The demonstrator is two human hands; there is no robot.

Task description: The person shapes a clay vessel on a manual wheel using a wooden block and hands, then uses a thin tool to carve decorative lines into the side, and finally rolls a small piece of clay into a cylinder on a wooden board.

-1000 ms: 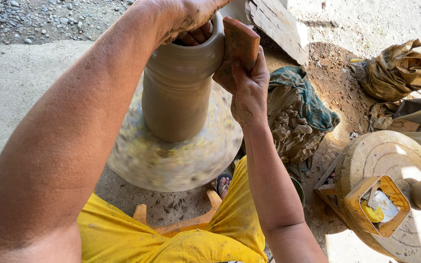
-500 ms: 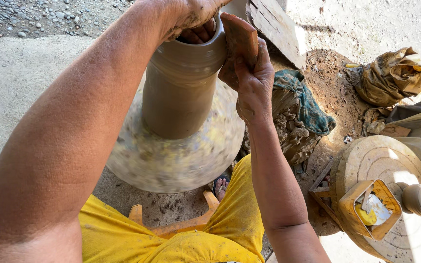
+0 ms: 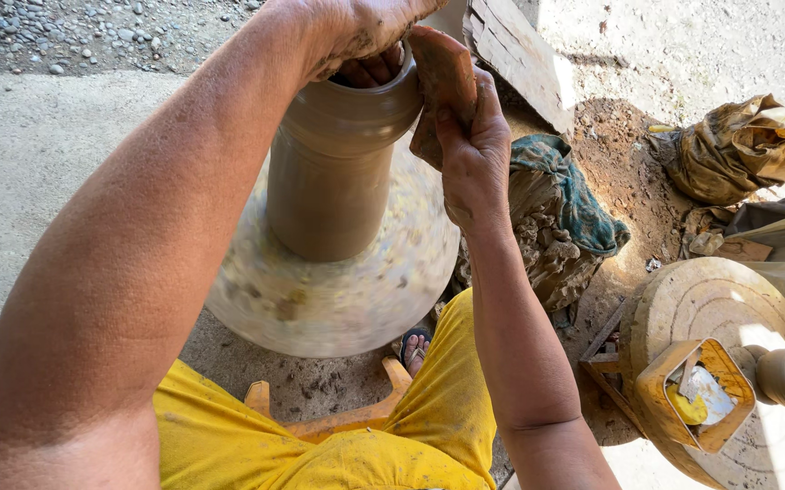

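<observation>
The left hand (image 3: pixel 356 36) had its fingers (image 3: pixel 370 68) curled inside the mouth of the tall clay pot (image 3: pixel 333 172). The right hand (image 3: pixel 470 145) gripped a flat clay-coloured slab (image 3: pixel 438 82) against the rim. The pot stood on the blurred wheel (image 3: pixel 338 290).

1. Open box (image 3: pixel 660 390): lower right, standing on a round ridged disc (image 3: pixel 710 295). It is angular, with orange-brown walls. Inside lie a yellow piece (image 3: pixel 686 410) and a pale crumpled wrapper (image 3: pixel 712 386).
2. Crumpled sack (image 3: pixel 737 145): upper right, on the bare ground. It is tan-brown, creased and slumped.
3. Wrapped bundle (image 3: pixel 547 245): just right of centre. It is mud-stained, and a teal cloth (image 3: pixel 565 186) is draped over its top.
</observation>
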